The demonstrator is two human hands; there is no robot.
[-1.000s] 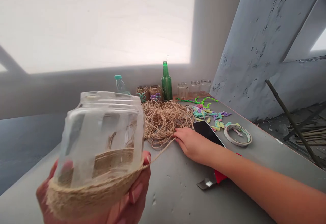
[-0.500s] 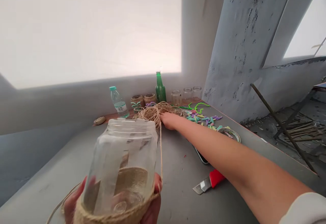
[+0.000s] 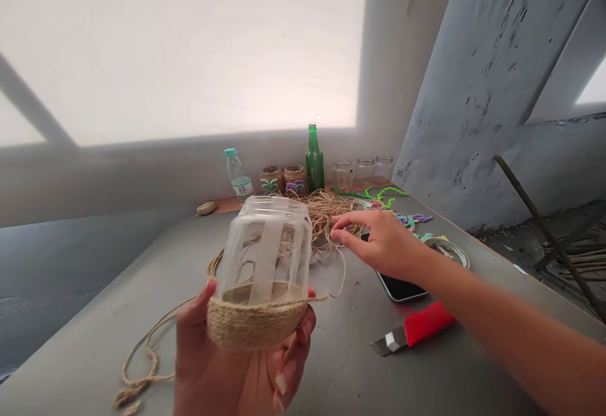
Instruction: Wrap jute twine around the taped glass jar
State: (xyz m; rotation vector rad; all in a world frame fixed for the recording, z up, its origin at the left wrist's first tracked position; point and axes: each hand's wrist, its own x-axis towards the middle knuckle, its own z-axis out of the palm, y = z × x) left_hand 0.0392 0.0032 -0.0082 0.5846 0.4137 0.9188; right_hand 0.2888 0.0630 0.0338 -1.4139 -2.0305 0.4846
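Observation:
My left hand [image 3: 241, 372] is wrapped round the lower part of a glass jar [image 3: 269, 245], tilted in front of me. Jute twine [image 3: 255, 324] is wound round the jar's base, and a strip of pale tape runs up its side. A loose strand of the twine sticks out at the right of the winding. My right hand [image 3: 379, 242] hovers beside a tangled heap of jute twine [image 3: 326, 214], thumb and forefinger slightly apart, with nothing visible between them. Its other fingers are partly hidden.
A red-handled utility knife [image 3: 416, 327], a phone [image 3: 400, 286] and a tape roll [image 3: 447, 253] lie at right. Behind stand a green bottle [image 3: 314, 160], a water bottle [image 3: 240, 179], twine-wrapped jars [image 3: 294, 179] and glass jars [image 3: 365, 171]. Twine [image 3: 151, 353] trails at left.
My right hand has drawn back from the twine heap, leaving it. My left hand has raised the jar, showing more of the wound base. The view has shifted left.

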